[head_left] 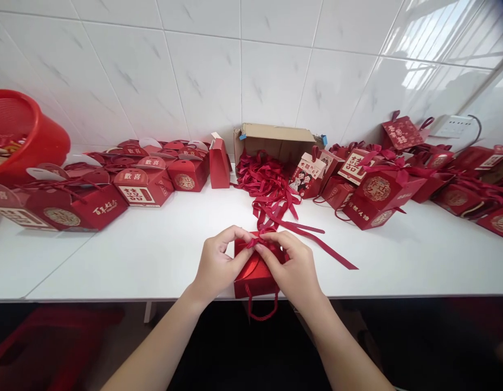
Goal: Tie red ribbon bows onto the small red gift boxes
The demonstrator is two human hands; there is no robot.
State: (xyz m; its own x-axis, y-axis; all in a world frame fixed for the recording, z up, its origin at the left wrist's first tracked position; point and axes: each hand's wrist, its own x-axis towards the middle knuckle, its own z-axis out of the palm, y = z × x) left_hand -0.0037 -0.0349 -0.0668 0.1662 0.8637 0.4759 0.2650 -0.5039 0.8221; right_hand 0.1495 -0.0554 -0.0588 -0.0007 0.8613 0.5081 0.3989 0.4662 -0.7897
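Observation:
A red gift box [257,287] stands at the front edge of the white table, its twisted cord handle [262,318] hanging over the edge. On top of it, a dark red ribbon [256,241] is gathered in a knot or bow. My left hand [223,259] pinches the ribbon from the left between thumb and forefinger. From the other side my right hand [291,263] pinches the same ribbon, the fingertips of both hands almost touching. Part of the box top is hidden under my hands. Just behind lies a heap of loose red ribbons [264,176].
The ribbons spill from an open cardboard box [278,132] against the tiled wall. Several red gift boxes [143,184] line the left, near a red plastic basket [51,133]. More boxes, some with bows, crowd the right, including a stacked one [375,190]. A power strip [452,126] sits behind them.

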